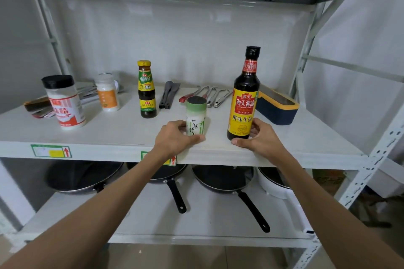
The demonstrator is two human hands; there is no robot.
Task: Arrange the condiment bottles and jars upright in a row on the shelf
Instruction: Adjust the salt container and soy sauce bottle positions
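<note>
Left hand (175,136) grips the light salt shaker (195,116); right hand (258,137) clasps the heavy, slippery glass soy sauce bottle (244,98) low, near the shelf (109,135) front edge.

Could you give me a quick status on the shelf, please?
Left hand grips green shaker; right hand grips soy bottle. Both upright at shelf front. Three others upright, not yet aligned. Nothing blocking.
</note>
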